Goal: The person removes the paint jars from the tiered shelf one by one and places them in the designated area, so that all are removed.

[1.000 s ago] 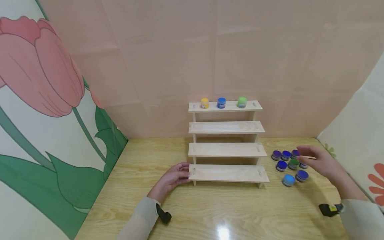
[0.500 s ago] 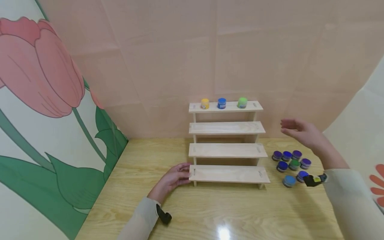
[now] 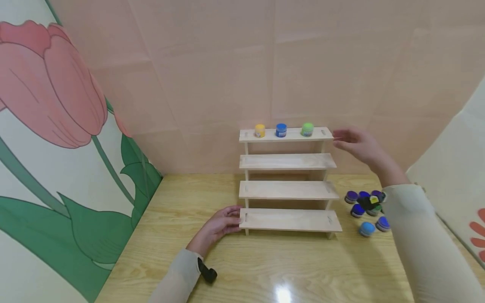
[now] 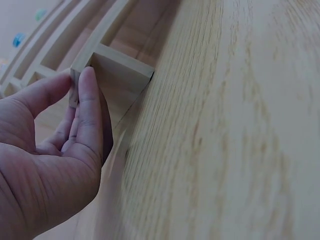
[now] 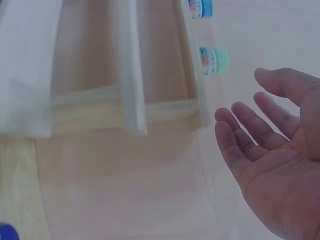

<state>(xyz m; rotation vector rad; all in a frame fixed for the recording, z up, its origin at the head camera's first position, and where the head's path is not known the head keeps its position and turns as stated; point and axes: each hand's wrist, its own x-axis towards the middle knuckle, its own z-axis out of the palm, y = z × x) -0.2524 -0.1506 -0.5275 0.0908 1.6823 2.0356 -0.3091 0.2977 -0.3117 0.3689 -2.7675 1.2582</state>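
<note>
Hovering just beside the top tier, the right hand (image 3: 358,143) holds nothing, fingers loosely spread. The left hand (image 3: 219,225) pinches the bottom tier's left end on the four-tier wooden rack (image 3: 289,219), which stands on the desk (image 3: 303,273). A right-hand bump or left-hand tug could jolt the rack and topple the light green jar (image 3: 307,129). The wrist camera (image 3: 366,203) and sleeve (image 3: 420,227) obscure several purple-lidded and blue-lidded jars (image 3: 351,197); their count cannot be confirmed.
</note>
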